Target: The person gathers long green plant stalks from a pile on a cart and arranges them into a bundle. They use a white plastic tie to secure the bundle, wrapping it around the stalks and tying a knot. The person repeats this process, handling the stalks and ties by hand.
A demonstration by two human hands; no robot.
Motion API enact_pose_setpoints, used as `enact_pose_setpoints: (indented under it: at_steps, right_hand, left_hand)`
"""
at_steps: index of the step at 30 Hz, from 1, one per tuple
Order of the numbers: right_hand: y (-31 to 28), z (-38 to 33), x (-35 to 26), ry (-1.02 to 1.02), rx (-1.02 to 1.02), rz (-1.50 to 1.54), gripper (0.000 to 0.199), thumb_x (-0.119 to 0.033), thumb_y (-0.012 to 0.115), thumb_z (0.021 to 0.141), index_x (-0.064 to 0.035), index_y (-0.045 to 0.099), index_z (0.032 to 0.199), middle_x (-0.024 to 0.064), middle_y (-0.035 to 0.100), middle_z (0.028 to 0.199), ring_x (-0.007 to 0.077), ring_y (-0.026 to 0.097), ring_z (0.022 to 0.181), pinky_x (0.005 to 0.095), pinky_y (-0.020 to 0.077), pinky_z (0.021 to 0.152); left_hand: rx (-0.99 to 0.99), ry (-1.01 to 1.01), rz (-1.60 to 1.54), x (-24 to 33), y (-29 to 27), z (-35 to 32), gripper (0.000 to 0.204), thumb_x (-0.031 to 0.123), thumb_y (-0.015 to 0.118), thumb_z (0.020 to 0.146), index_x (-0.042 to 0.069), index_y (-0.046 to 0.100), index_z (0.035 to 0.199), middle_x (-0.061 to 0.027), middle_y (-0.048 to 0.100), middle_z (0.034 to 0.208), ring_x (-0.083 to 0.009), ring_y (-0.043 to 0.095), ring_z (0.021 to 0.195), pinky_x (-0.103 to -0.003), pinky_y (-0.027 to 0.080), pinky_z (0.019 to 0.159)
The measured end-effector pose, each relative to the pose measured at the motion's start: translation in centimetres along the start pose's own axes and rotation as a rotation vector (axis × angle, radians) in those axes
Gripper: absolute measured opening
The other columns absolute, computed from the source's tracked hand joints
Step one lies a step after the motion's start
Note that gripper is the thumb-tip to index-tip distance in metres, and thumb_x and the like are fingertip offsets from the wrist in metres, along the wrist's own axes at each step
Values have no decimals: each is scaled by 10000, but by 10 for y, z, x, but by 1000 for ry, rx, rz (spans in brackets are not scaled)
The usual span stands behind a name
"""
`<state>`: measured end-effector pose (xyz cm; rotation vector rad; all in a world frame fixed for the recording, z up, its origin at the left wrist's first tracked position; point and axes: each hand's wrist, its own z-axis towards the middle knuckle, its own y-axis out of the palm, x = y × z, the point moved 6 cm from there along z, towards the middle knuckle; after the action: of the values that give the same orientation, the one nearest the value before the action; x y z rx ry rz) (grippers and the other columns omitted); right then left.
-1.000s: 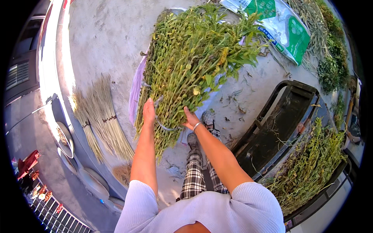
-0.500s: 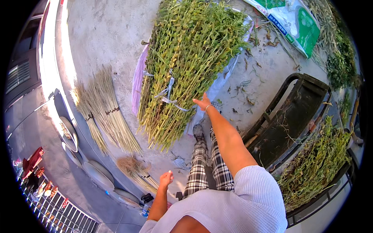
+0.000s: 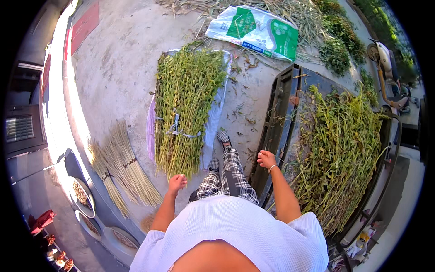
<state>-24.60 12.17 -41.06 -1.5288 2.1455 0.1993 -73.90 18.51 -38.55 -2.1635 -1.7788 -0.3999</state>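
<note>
My left hand (image 3: 177, 182) hangs low, fingers curled in with nothing seen in them. It is nearest the cut stem ends of a big bundle of green, leafy stalks (image 3: 183, 104). A pale cloth strip (image 3: 176, 124) ties that bundle, which lies on a white and lilac plastic sheet (image 3: 213, 118). My right hand (image 3: 266, 159), with a bracelet at its wrist, hovers in front of a dark metal cart bed (image 3: 283, 109). Its fingers are loosely bent and slightly apart, and it looks empty. Loose green and yellowing stalks (image 3: 337, 158) are piled on the cart.
Tied bundles of dry pale stalks (image 3: 131, 170) lie on the concrete at left. Round trays (image 3: 82, 197) stand along the left step. Beyond the cart are a white and green sack (image 3: 256, 34), strewn dry leaves (image 3: 281, 11) and green plants (image 3: 337, 54). A scooter (image 3: 387, 68) stands far right.
My right hand has drawn back from the tied green bundle toward the cart. My view and body have turned right, bringing more of the cart and its pile into sight.
</note>
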Motion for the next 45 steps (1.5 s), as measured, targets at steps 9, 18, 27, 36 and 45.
enact_pose_setpoints:
  at_steps: [9, 18, 27, 36, 45]
  right_hand:
    - [-99, -195, 235, 87, 730, 546, 129, -155, 607, 812, -55, 599, 893, 54, 599, 675, 135, 576, 494, 272, 458, 378]
    - [43, -273, 413, 334, 686, 821, 144, -212, 632, 801, -69, 617, 802, 56, 593, 632, 152, 573, 478, 298, 457, 390]
    - [99, -300, 465, 348, 673, 1067, 168, -225, 618, 814, -59, 635, 831, 68, 606, 630, 159, 580, 477, 315, 478, 403]
    - [71, -341, 505, 315, 853, 1157, 199, -245, 617, 800, -47, 630, 787, 51, 617, 633, 160, 598, 498, 304, 472, 409]
    - [175, -394, 515, 322, 1212, 1621, 116, -141, 594, 804, -45, 623, 863, 51, 598, 629, 129, 574, 493, 268, 446, 395]
  left_hand:
    - [-290, 14, 292, 49, 19, 73, 211, 242, 522, 899, 45, 557, 830, -61, 570, 701, -167, 555, 550, -276, 450, 447]
    - [-599, 209, 354, 152, 147, 27, 221, 261, 488, 924, 59, 526, 843, -45, 553, 698, -109, 524, 533, -215, 413, 421]
    - [-701, 434, 1353, 71, 210, 8, 317, 289, 459, 925, 33, 559, 768, -37, 579, 652, -155, 558, 544, -294, 460, 495]
    - [-660, 312, 1617, 19, 255, -40, 283, 281, 472, 916, 46, 556, 781, -50, 590, 662, -155, 556, 532, -292, 447, 461]
    - [-762, 231, 1669, -6, 395, -30, 250, 272, 484, 907, 59, 554, 795, -63, 600, 672, -154, 553, 520, -290, 434, 426]
